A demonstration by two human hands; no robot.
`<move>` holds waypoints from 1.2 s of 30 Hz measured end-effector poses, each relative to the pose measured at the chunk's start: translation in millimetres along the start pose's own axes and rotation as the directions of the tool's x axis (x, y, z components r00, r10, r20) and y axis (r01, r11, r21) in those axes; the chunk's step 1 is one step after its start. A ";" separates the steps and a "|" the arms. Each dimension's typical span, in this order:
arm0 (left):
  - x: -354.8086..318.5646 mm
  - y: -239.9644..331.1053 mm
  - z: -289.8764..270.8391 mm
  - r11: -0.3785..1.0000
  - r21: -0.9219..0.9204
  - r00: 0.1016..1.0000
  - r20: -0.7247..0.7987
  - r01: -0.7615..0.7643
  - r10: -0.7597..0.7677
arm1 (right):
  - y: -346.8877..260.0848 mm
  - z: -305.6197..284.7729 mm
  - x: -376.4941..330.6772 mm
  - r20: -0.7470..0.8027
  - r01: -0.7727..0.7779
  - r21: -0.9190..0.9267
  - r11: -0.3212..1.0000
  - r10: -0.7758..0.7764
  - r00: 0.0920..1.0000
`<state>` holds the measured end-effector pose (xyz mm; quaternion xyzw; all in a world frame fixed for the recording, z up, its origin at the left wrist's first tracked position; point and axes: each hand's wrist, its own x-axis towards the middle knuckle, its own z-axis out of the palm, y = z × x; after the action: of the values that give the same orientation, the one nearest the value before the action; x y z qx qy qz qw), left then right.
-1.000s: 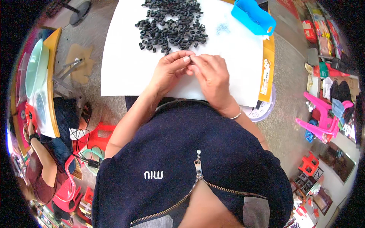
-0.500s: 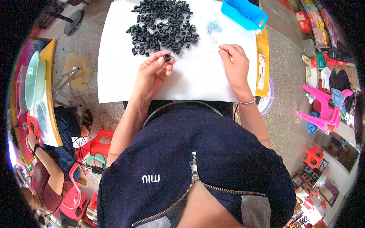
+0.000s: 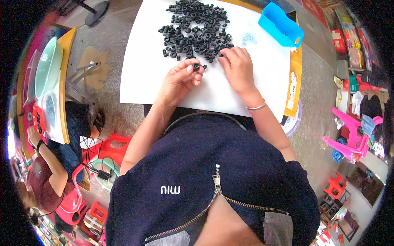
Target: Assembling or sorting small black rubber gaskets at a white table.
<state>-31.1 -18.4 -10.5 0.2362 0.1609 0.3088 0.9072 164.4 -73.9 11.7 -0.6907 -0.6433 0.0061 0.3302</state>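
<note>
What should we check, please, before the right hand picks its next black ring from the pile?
1. Left hand has a firm pinch on one black ring: ok, held at the fingertips, raised above the sheet.
2. Right hand is at the pile of black rings: ok, fingertips touch its near edge.
3. Right hand is free to take a piece: cannot tell, the fingertips are curled down and hidden.
4. White sheet lies flat under the work: ok.
5. Blue tray is away from both hands: ok, it sits at the far right corner.
6. Small pale parts are separate from the pile: ok.
</note>
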 end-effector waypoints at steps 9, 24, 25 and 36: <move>0.8 0.2 3.7 1.000 0.022 1.000 -0.020 0.010 -0.009 | 1.8 -0.1 -2.8 -0.079 -0.068 0.216 0.974 0.087 0.993; 5.1 1.8 25.3 0.983 0.176 0.994 -0.104 0.042 -0.023 | -33.8 -22.3 -4.3 0.388 -0.452 0.852 0.262 0.262 0.883; 5.6 1.5 25.4 0.984 0.177 0.995 -0.103 0.034 -0.016 | -35.8 -21.8 -4.3 0.374 -0.444 0.850 0.285 0.267 0.888; 2.2 2.7 26.9 0.987 0.143 0.989 -0.141 0.072 -0.052 | -48.7 -29.1 -3.4 0.146 -0.203 0.666 0.718 0.142 0.979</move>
<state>-18.9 -24.0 13.2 0.2758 0.2522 0.2832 0.8833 133.3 -92.2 55.6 -0.5790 -0.5430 0.2996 0.5293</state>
